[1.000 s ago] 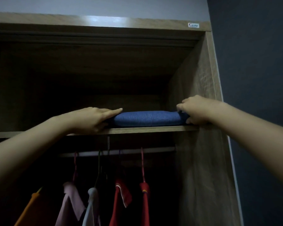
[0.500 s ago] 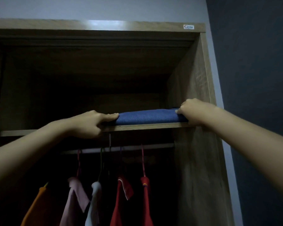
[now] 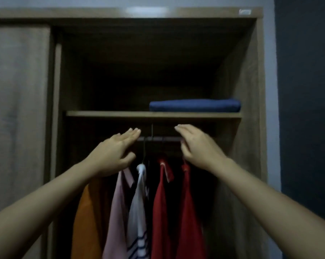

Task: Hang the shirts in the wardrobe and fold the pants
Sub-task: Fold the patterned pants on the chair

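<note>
Blue folded pants (image 3: 194, 105) lie flat at the right end of the shelf (image 3: 109, 114) in the wardrobe (image 3: 251, 90) — stowed, by the look of it. The left hand (image 3: 114, 156) and right hand (image 3: 197, 146) hover just below that shelf, in front of the rail (image 3: 158, 139), fingers straight and loose, holding nothing. Five shirts (image 3: 159, 202) hang beneath. This step looks finished; the next move likely calls for fetching another garment — none shows.
</note>
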Demonstrator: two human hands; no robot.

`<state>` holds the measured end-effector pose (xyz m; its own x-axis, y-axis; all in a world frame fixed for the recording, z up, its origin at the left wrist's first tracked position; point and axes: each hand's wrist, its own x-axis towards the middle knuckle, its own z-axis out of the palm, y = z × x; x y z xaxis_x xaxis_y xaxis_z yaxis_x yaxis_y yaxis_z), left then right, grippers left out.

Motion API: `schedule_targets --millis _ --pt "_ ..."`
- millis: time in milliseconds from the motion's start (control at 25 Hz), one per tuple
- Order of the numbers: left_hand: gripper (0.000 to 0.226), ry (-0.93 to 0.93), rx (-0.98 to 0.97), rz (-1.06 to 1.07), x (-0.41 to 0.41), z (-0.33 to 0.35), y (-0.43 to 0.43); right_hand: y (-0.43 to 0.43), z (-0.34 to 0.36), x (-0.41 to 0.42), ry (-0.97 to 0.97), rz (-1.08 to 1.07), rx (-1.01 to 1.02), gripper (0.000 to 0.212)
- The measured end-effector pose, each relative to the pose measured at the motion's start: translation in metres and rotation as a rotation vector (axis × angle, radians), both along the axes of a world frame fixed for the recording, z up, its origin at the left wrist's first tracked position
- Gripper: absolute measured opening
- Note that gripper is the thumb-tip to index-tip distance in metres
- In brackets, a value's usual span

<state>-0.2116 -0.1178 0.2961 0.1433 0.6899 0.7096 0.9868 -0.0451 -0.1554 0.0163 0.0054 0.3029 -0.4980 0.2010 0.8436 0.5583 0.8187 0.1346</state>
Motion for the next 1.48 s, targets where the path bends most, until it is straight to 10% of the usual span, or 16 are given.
schedule_targets --millis 520,1040,1480 --pt "0.086 -0.508 -0.679 0.621 -0.072 -0.413 -0.296 -0.229 -0.383 -0.214 -0.667 0.441 -0.567 0.060" --pt "0.060 -0.758 -1.313 0.938 -0.021 -0.720 -0.499 -0.417 -0.730 -0.192 -1.462 0.682 -0.732 0.058" --pt "0.062 -0.781 -1.106 1.134 -0.051 -0.835 -0.544 -0.536 -0.847 -0.174 -1.660 0.844 -0.622 0.054"
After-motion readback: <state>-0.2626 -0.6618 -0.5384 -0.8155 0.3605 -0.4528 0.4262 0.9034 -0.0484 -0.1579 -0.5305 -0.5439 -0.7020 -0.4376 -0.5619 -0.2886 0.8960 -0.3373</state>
